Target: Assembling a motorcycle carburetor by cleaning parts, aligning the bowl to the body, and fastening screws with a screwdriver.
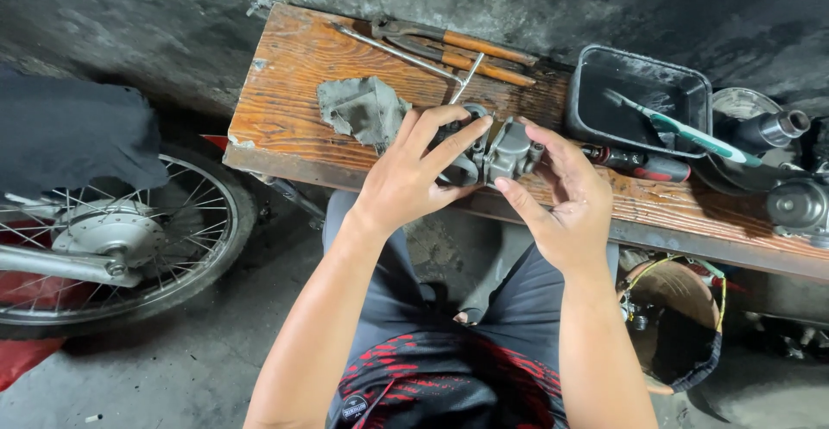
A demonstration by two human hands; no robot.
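Note:
A grey metal carburetor (505, 154) is held above the near edge of a wooden bench (294, 57). My left hand (413, 174) grips its left side, fingers curled over the top. My right hand (566, 196) cups its right side, with thumb and fingers against the metal body. A dirty grey rag (363, 109) lies on the bench just left of my left hand. Part of the carburetor is hidden behind my fingers.
On the bench lie a T-handle wrench (406, 56), pliers with orange handles (458, 47), a black tray (639, 92) holding a green toothbrush (691, 133), and a red-handled screwdriver (648, 165). A motorcycle wheel (112, 239) stands at left. Engine parts (799, 200) sit at right.

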